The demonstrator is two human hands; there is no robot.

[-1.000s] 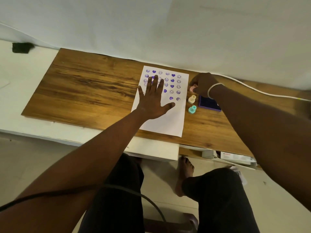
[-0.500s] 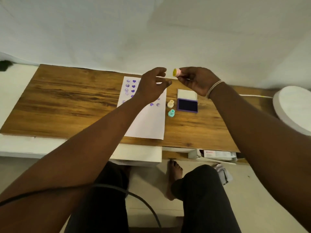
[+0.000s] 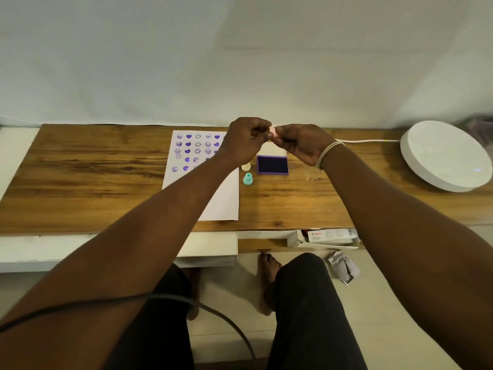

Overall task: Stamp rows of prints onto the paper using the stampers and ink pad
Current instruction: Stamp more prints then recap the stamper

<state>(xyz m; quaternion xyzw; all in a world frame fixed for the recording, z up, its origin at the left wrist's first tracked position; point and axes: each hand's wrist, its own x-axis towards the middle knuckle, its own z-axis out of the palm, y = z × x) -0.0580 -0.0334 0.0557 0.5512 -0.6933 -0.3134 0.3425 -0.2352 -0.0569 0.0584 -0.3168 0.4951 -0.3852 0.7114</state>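
A white paper (image 3: 221,201) lies on the wooden table (image 3: 80,182), its upper part covered with rows of purple smiley and heart prints. Above the table, my left hand (image 3: 245,141) and my right hand (image 3: 301,144) meet and pinch a small pink stamper (image 3: 272,130) between their fingertips. Below them the open purple ink pad (image 3: 272,165) lies with its white lid behind it. A cream stamper (image 3: 246,166) and a teal stamper (image 3: 247,179) stand between paper and pad.
A round white disc (image 3: 445,156) rests on the table's right end, with a white cable (image 3: 368,141) running to it. Boxes and papers (image 3: 328,236) sit under the table edge. My legs and a dark cord (image 3: 213,311) are below.
My left hand lifted off the paper and rose to meet my right hand, which picked the pink stamper up from beside the pad. Both hands now hold it together.
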